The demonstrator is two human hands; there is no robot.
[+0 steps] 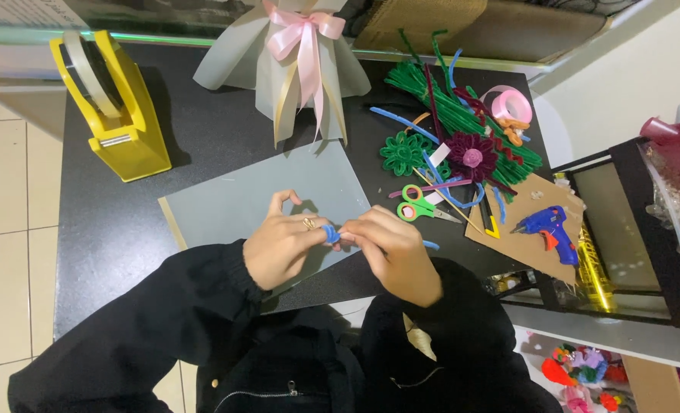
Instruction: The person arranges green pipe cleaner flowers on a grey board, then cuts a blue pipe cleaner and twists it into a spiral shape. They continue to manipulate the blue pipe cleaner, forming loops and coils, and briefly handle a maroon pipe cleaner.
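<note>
A small blue pipe cleaner piece [331,233] is pinched between both hands above a grey board [233,205] on the black table [103,222]. My left hand [283,248], with a ring on one finger, grips it from the left. My right hand [393,252] grips it from the right, and a blue end sticks out behind that hand. Both arms wear black sleeves.
A yellow tape dispenser [110,115] stands at the back left. A wrapped bouquet with a pink bow [298,57] lies at the back. Green-handled scissors [416,205], green pipe cleaners [447,107], pipe-cleaner flowers [471,157], pink ribbon roll [510,103] and a blue glue gun [548,228] lie right.
</note>
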